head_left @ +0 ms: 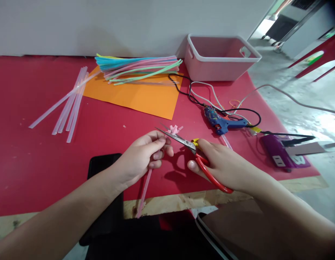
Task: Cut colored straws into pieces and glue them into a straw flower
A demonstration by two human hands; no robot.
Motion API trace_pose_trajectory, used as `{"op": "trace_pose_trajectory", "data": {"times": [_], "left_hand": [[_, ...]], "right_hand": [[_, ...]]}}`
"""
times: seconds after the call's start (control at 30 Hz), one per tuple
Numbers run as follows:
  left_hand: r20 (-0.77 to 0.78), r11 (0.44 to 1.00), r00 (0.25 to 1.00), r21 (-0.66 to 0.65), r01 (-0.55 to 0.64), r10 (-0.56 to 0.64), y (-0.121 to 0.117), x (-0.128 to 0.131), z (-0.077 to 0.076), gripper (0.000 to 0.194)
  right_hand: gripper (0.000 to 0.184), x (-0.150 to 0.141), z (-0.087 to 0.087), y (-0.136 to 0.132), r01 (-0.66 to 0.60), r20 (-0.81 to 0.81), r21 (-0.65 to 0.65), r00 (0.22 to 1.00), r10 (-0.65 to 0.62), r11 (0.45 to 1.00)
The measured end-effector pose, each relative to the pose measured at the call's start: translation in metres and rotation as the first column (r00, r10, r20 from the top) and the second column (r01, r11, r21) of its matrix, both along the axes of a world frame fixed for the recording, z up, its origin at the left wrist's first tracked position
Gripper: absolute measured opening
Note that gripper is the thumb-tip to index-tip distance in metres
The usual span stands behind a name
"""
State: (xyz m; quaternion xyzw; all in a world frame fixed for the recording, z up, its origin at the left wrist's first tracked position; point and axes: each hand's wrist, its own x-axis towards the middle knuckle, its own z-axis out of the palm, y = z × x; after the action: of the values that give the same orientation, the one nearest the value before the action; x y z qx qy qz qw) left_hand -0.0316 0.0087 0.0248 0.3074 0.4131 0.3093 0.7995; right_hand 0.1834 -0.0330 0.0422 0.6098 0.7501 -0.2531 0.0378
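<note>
My left hand [152, 151] pinches a pink pipe cleaner [145, 191], whose long end hangs below the fingers past the table edge. My right hand [221, 162] grips scissors [207, 175] with red handles and a bit of yellow near the pivot. Their blades are parted and reach up to my left fingertips. Just behind the blades is a cluster of short pink pieces [174, 129]; whether it lies on the table or is joined to the held pipe cleaner I cannot tell.
Pipe cleaners [137, 66] in several colours lie on an orange sheet [140, 99]. Clear glue sticks [72, 104] are at left, a white bin [221, 68] behind. A blue glue gun [224, 124], cords and a purple power strip [283, 151] sit right. A black phone [102, 162] lies under my left forearm.
</note>
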Motion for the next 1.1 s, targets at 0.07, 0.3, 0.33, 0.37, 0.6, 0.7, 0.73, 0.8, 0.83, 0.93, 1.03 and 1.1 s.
{"op": "trace_pose_trajectory", "data": {"times": [0.07, 0.3, 0.33, 0.37, 0.6, 0.7, 0.73, 0.8, 0.83, 0.93, 1.03, 1.1], "left_hand": [[-0.007, 0.999, 0.999, 0.011, 0.031, -0.031, -0.0004, -0.0006, -0.0003, 0.008], [-0.015, 0.997, 0.998, -0.041, 0.064, -0.065, 0.0000, -0.0013, 0.0012, 0.010], [-0.011, 0.997, 0.998, -0.048, 0.064, -0.064, 0.0001, -0.0011, 0.0012, 0.009], [-0.005, 0.996, 0.998, -0.052, 0.066, -0.066, 0.0002, -0.0008, 0.0011, 0.009], [0.008, 0.996, 0.997, -0.050, 0.071, -0.071, 0.0003, 0.0004, 0.0010, 0.006], [-0.001, 0.997, 0.998, -0.045, 0.069, -0.069, 0.0005, 0.0006, 0.0010, 0.007], [-0.006, 0.997, 0.998, -0.041, 0.068, -0.068, 0.0005, 0.0006, 0.0009, 0.007], [-0.014, 0.997, 0.998, -0.029, 0.066, -0.066, 0.0006, 0.0005, 0.0008, 0.008], [-0.014, 0.998, 0.998, -0.021, 0.067, -0.067, 0.0007, 0.0004, 0.0008, 0.008], [-0.001, 0.997, 0.997, -0.004, 0.073, -0.073, 0.0009, 0.0000, 0.0004, 0.008], [0.003, 0.997, 0.997, -0.006, 0.071, -0.071, 0.0010, -0.0003, -0.0001, 0.008], [0.004, 0.998, 0.998, -0.009, 0.066, -0.066, 0.0009, -0.0002, -0.0003, 0.009]], "right_hand": [[0.042, -0.0007, 0.0004, -0.0007, -0.007, 0.007, -0.009, 1.000, 0.007, 1.000], [0.042, -0.0017, 0.0010, -0.0033, -0.022, 0.000, 0.002, 1.000, 0.022, 1.000], [0.042, -0.0018, 0.0009, -0.0032, -0.022, 0.004, 0.006, 1.000, 0.022, 1.000], [0.042, -0.0017, 0.0008, -0.0031, -0.022, 0.005, 0.007, 1.000, 0.022, 1.000], [0.040, -0.0016, 0.0007, -0.0018, -0.023, -0.022, -0.015, 0.999, 0.023, 1.000], [0.040, -0.0022, 0.0013, -0.0007, -0.020, -0.022, -0.024, 1.000, 0.019, 1.000], [0.040, -0.0023, 0.0013, -0.0003, -0.020, -0.017, -0.024, 1.000, 0.020, 0.999], [0.041, -0.0025, 0.0007, 0.0005, -0.021, -0.007, -0.025, 1.000, 0.021, 0.999], [0.041, -0.0026, 0.0002, 0.0009, -0.023, -0.005, -0.026, 1.000, 0.022, 0.999], [0.043, -0.0031, -0.0011, 0.0018, -0.030, 0.000, -0.025, 1.000, 0.030, 0.999], [0.045, -0.0040, -0.0011, 0.0023, -0.028, 0.013, -0.011, 1.000, 0.028, 1.000], [0.045, -0.0046, -0.0005, 0.0023, -0.023, 0.013, -0.009, 1.000, 0.023, 1.000]]}}
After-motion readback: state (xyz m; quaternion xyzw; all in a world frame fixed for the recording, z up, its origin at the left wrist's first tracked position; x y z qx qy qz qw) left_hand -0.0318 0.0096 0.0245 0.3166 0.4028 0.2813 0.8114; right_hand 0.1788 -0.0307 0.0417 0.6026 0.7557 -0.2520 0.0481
